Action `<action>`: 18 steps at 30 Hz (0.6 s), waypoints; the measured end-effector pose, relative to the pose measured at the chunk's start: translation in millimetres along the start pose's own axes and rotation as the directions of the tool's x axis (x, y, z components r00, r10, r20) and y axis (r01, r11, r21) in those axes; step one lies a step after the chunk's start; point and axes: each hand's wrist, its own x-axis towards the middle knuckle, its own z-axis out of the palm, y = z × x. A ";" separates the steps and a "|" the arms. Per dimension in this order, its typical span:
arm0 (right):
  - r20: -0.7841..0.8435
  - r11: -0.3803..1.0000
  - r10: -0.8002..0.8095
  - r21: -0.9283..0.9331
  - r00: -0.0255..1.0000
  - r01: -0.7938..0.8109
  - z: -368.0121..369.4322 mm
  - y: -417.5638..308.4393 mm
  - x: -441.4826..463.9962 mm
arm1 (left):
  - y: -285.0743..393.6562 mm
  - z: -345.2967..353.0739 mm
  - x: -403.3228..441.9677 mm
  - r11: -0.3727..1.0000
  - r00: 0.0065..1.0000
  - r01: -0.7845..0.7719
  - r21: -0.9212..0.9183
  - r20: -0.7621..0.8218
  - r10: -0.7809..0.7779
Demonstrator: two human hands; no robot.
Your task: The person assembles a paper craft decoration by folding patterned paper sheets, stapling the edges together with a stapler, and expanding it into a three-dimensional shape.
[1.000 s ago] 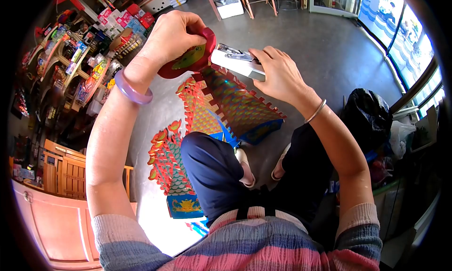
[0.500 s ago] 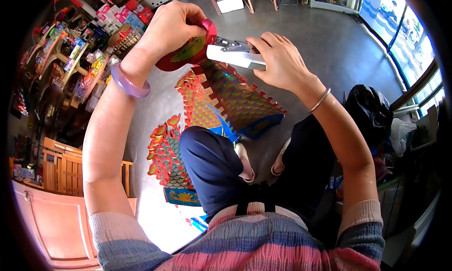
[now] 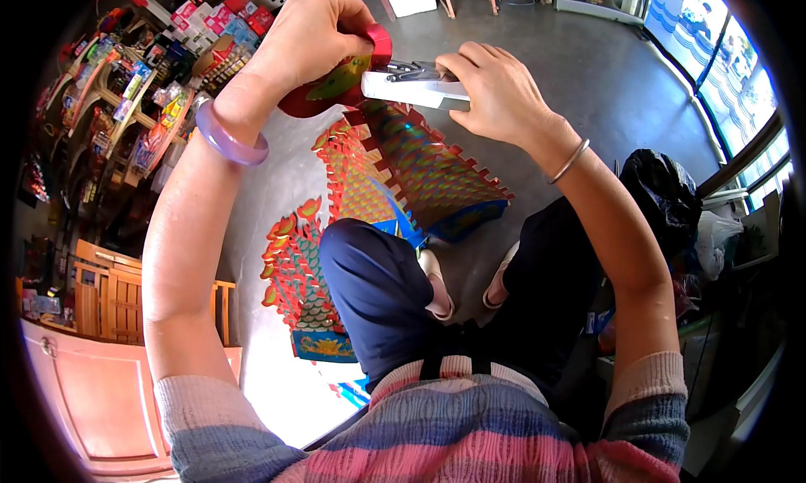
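My left hand [image 3: 312, 42] pinches a red paper piece with a green and gold pattern [image 3: 336, 84] between thumb and fingers. From the right, my right hand [image 3: 501, 92] grips a white and metal stapler [image 3: 407, 88]. The stapler's front end reaches the right edge of the red piece; whether its jaws are around the paper I cannot tell. Below it stretches a large scale-patterned paper panel [image 3: 432, 168] with a notched red edge and blue base. Its top meets the red piece, but the joint is partly hidden.
Another scale-patterned paper piece with red tips [image 3: 304, 269] is beside my left knee [image 3: 357, 260]. Crowded goods shelves [image 3: 126, 105] line the left side. A wooden chair [image 3: 109, 302] stands lower left, and a black plastic bag [image 3: 659, 193] sits at right.
Both hands have risen slightly, carrying the red paper piece and the stapler with them. The stapler's front end has also shifted a little to the left.
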 end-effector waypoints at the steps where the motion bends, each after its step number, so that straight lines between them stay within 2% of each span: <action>1: 0.005 1.000 0.001 -0.004 1.000 -0.001 -0.9 0.2 0.7 | 0.9 -0.2 -0.1 1.000 1.000 0.002 0.001 0.001 -0.002; 8: 0.022 1.000 0.008 0.008 1.000 -0.008 3.1 5.4 2.8 | 5.1 -2.4 0.9 1.000 0.999 0.017 -0.010 0.032 -0.016; 11: 0.114 0.996 0.084 -0.026 0.990 -0.082 1.4 3.6 4.5 | 4.0 -2.0 2.4 1.000 1.000 0.007 0.002 0.031 -0.007; 14: 0.140 0.995 0.102 -0.024 0.985 -0.099 6.2 4.7 5.3 | 2.7 0.0 3.1 0.999 0.999 0.035 -0.012 0.033 -0.034; 17: -0.089 0.998 -0.053 0.036 0.995 0.056 15.0 13.9 3.6 | -1.6 -2.3 8.0 0.994 0.995 0.091 0.064 -0.034 -0.089; 18: -0.044 0.998 0.034 0.061 0.998 -0.031 18.1 16.1 -0.3 | -7.1 -4.3 11.2 0.987 0.991 0.121 0.103 -0.072 -0.114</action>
